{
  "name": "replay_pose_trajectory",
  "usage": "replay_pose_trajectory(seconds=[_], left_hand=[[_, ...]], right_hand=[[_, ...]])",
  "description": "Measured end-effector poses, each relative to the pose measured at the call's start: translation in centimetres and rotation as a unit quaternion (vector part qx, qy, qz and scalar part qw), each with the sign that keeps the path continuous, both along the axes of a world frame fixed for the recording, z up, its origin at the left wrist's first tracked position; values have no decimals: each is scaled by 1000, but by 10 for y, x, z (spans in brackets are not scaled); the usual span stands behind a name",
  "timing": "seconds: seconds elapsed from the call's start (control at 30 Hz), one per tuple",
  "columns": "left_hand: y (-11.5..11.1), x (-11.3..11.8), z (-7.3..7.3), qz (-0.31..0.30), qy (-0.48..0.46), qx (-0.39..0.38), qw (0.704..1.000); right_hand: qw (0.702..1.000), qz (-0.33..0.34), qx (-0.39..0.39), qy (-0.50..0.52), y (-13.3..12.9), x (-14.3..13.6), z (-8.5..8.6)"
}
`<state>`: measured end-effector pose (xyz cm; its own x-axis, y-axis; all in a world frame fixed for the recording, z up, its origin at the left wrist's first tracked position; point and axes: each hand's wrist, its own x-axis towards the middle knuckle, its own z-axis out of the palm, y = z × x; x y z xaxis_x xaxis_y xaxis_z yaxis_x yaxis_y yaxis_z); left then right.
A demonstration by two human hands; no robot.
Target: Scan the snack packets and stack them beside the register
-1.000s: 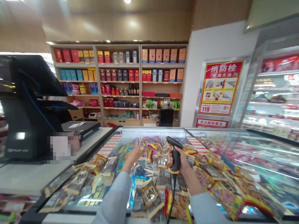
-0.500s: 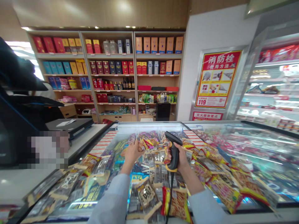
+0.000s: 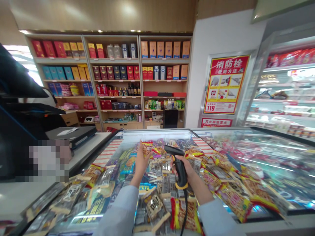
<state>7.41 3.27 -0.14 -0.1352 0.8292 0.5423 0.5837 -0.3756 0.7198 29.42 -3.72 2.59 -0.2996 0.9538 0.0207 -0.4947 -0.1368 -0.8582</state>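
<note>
My right hand (image 3: 184, 165) is wrapped round the grip of a black barcode scanner (image 3: 180, 170) with a yellow-trimmed base, its head tilted up to the left and its cable hanging down. My left hand (image 3: 142, 162) is raised with its fingers apart, beside a red and yellow snack bag (image 3: 147, 148) at the far part of the freezer top. Below both hands lie several clear snack packs (image 3: 154, 205) with tan edges. Another red and yellow bag (image 3: 185, 214) lies near the front edge, partly behind the cable.
More snack bags (image 3: 233, 201) spread over the glass freezer lid (image 3: 275, 177) on the right. At left stand a counter (image 3: 17, 196) and dark equipment (image 3: 19, 131). Shelves (image 3: 115, 60) of boxes and bottles rise behind.
My left hand's fingers have straightened and spread, and a red and yellow bag now shows beside them. The scanner has moved slightly left and down, its head tipped further left.
</note>
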Motion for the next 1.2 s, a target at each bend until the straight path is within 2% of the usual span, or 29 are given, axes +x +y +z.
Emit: replay_pose_trajectory(seconds=[0.1, 0.27, 0.57, 0.73, 0.83, 0.93, 1.0, 1.1, 1.2], left_hand=[[-7, 2, 5, 28, 35, -7, 999], [-13, 4, 11, 63, 48, 25, 997], [-17, 8, 15, 40, 49, 6, 998], [-15, 7, 16, 39, 43, 0, 998], [-15, -1, 22, 57, 39, 2, 998], [-17, -21, 37, 85, 60, -4, 995], [-19, -46, 50, 110, 75, -6, 991], [-23, -98, 65, 134, 92, 8, 987], [-34, -159, 68, 123, 121, -12, 985]], right_hand=[[1000, 3, 3, -19, -1, 0, 0], [999, 15, 4, -35, -1, 0, -2], [1000, 7, 5, -10, -2, -2, 3], [999, -27, -14, 13, -5, -3, 12], [998, -36, -40, -10, -8, -2, 27], [999, -35, -26, -21, -9, -10, 53], [999, -29, -1, -14, -7, -26, 70], [1000, -7, 2, -13, 0, -65, 87], [999, 33, -16, -9, 7, -112, 87]])
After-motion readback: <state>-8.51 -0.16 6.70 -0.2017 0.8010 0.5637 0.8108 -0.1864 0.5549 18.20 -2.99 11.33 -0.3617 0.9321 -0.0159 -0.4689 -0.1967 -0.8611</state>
